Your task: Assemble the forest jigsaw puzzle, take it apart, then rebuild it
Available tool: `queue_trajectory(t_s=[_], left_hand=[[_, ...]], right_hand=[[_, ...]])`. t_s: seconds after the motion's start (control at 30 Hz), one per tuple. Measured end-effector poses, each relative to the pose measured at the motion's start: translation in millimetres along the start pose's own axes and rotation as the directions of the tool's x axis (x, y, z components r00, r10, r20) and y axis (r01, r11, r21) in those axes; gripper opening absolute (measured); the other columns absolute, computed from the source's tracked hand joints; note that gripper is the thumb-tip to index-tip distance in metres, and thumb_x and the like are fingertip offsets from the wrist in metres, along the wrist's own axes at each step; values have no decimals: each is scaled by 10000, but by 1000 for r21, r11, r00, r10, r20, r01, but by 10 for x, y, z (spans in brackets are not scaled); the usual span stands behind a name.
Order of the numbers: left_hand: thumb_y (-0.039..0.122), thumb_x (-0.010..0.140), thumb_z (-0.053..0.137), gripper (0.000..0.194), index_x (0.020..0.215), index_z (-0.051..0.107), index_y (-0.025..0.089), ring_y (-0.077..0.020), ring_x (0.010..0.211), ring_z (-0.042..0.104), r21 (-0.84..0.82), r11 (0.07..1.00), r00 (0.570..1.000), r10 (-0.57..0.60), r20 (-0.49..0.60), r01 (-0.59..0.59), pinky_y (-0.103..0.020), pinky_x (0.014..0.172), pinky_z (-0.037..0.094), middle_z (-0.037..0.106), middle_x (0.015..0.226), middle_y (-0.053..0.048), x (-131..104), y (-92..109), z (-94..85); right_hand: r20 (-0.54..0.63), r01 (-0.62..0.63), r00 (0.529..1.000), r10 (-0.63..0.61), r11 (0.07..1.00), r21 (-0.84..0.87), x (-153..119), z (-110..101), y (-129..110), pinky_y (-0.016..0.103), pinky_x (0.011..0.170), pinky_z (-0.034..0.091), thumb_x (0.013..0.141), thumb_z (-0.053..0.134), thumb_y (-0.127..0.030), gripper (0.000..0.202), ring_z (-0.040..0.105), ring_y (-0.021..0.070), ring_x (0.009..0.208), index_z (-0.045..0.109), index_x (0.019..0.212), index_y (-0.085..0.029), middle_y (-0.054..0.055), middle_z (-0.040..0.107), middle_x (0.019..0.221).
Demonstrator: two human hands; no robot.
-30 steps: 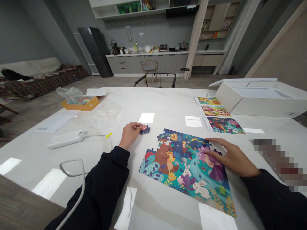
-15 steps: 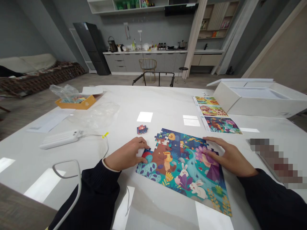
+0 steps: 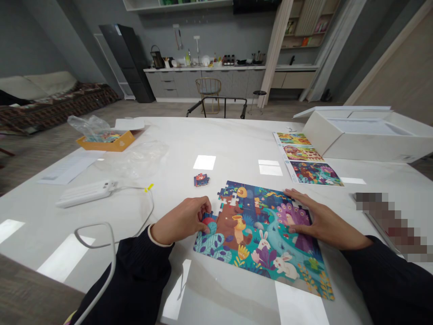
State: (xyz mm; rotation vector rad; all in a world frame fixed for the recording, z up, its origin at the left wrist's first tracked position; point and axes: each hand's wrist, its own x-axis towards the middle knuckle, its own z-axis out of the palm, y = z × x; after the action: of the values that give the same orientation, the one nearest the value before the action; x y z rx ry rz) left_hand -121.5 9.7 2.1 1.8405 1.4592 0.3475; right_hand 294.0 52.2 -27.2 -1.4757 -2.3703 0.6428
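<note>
A colourful jigsaw puzzle (image 3: pixel 250 239), with forest animals on it, lies nearly whole on the white table in front of me. Gaps show along its upper left and upper right edges. My left hand (image 3: pixel 186 219) is closed at the left edge, thumb on the puzzle and fingers curled beside it. Across the right side rests my right hand (image 3: pixel 321 221), thumb and fingers spread apart, touching the surface and the upper edge. Beyond the puzzle's upper left corner, a small joined clump of puzzle pieces (image 3: pixel 201 180) lies loose.
Printed picture sheets (image 3: pixel 306 158) lie at the back right beside a white open box (image 3: pixel 365 140). An orange tray (image 3: pixel 108 143) with bagged pieces stands back left. Closer are clear plastic wrap (image 3: pixel 138 158), a white power strip (image 3: pixel 88 193) and its cable (image 3: pixel 111 253).
The puzzle has turned slightly anticlockwise, its lower right corner shifting right. My left fingers have curled more, and my right hand has moved slightly with the puzzle. The view has tilted down a little.
</note>
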Motion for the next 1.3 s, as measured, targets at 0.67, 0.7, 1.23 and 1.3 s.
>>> queue_trajectory(t_s=[0.67, 0.7, 1.23, 1.3], left_hand=[[490, 741, 811, 488, 1060, 760, 124, -167, 619, 634, -433, 893, 785, -178, -594, -124, -306, 599, 512, 709, 754, -66, 659, -517, -251], [511, 747, 799, 509, 1067, 763, 116, -167, 614, 629, -431, 894, 780, -184, -598, -120, -302, 589, 508, 714, 748, -71, 723, -555, -246], [426, 711, 865, 577, 1245, 715, 267, -334, 1305, 530, 104, 989, 811, 149, -566, -110, -484, 1143, 403, 648, 1339, -92, 774, -554, -182], [382, 737, 849, 541, 1246, 718, 257, -345, 1335, 520, 166, 979, 849, 188, -494, -120, -495, 1163, 387, 660, 1351, -97, 776, -562, -176]], right_hand=[[-43, -2, 999, 2, 1000, 0, 6, 35, 34, 577, 1246, 337, 759, 784, -621, 937, 436, 396, 1473, 445, 1570, -298, 87, 490, 1598], [-42, 0, 999, 0, 1000, 4, 6, 35, 33, 579, 1245, 335, 758, 785, -619, 934, 438, 399, 1470, 449, 1569, -298, 87, 490, 1597], [-41, 0, 999, 0, 1000, -8, -3, 49, 78, 579, 1240, 342, 757, 774, -644, 932, 435, 397, 1473, 455, 1566, -308, 77, 472, 1611], [-36, -6, 999, 5, 1000, -5, -2, 45, 74, 579, 1243, 336, 762, 770, -645, 937, 426, 394, 1480, 443, 1572, -306, 81, 462, 1618]])
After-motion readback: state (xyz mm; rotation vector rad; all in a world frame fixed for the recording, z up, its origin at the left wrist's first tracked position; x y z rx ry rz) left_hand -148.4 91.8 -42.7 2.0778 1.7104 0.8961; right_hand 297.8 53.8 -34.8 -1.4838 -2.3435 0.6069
